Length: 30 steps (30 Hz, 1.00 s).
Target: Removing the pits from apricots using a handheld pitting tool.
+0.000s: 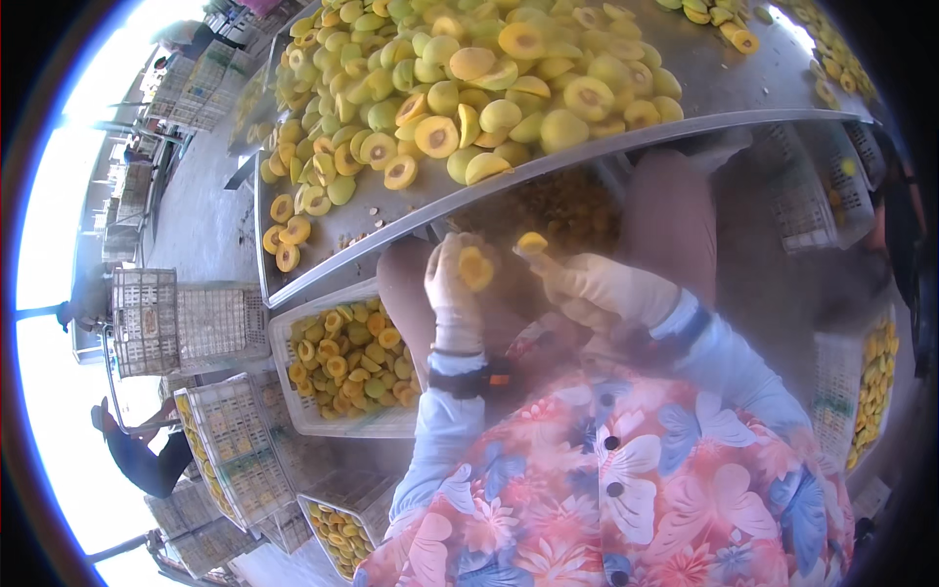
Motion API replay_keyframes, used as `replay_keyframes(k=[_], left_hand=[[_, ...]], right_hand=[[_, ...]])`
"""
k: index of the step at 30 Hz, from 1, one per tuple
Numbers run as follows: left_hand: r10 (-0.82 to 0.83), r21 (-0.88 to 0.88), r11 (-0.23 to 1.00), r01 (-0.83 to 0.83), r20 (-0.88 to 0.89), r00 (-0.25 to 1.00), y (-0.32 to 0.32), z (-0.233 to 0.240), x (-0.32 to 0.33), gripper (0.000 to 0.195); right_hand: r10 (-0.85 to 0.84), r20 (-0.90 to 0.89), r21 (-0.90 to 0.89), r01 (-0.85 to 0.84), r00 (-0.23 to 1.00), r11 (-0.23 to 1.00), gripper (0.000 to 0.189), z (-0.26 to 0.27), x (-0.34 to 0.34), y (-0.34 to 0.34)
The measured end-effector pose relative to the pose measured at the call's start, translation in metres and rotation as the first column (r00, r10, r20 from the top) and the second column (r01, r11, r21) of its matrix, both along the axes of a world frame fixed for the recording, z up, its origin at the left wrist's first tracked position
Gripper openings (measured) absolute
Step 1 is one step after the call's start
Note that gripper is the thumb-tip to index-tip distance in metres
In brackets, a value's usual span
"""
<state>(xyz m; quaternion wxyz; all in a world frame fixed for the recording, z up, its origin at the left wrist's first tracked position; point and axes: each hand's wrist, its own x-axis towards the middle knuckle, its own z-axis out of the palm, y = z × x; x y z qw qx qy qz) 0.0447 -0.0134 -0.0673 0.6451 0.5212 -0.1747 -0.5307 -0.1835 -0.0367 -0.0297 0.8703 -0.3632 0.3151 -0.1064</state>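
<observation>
My left hand, in a pale glove, holds a halved yellow stone fruit with its cut face showing. To its right, my gloved right hand is closed around a small object with a yellow end; blur hides whether the yellow part is fruit or part of a tool. Both hands are above my lap, just this side of the metal table. On that table lies a large heap of halved yellow-green stone fruit, some with the stone still in the half.
A white plastic crate of fruit halves stands by my left leg, another crate at far right. Under the table edge is a blurred brown mass. Stacked crates and a bending person are at left.
</observation>
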Motion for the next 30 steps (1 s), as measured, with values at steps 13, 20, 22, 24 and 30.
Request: replay_keyframes(k=[13, 20, 22, 24, 30], left_hand=[[0.211, -0.096, 0.97, -0.223, 0.786, 0.58, 0.028, 0.059, 0.094, 0.032], [-0.376, 0.422, 0.887, -0.185, 0.895, 0.239, -0.132, 0.041, 0.109, 0.052], [-0.429, 0.465, 0.881, -0.089, 0.863, 0.265, -0.145, 0.042, 0.099, 0.056], [-0.479, 0.503, 0.864, -0.011, 0.828, 0.292, -0.146, 0.044, 0.089, 0.059], [-0.117, -0.271, 0.96, 0.067, -0.173, 0.978, -0.083, 0.047, 0.067, 0.032]], right_hand=[[-0.068, -0.136, 0.09, 0.08, 0.988, 0.993, 0.034, 0.01, 0.025, -0.055], [-0.12, -0.084, 0.04, 0.124, 0.989, 0.991, 0.024, -0.003, 0.006, -0.016], [-0.148, -0.064, -0.018, 0.147, 0.987, 0.989, 0.025, 0.002, -0.007, -0.008], [-0.169, 0.004, -0.066, 0.169, 0.986, 0.983, 0.025, 0.001, -0.017, -0.001], [-0.156, -0.007, -0.146, 0.153, 0.988, 0.977, 0.027, 0.02, -0.017, -0.006]])
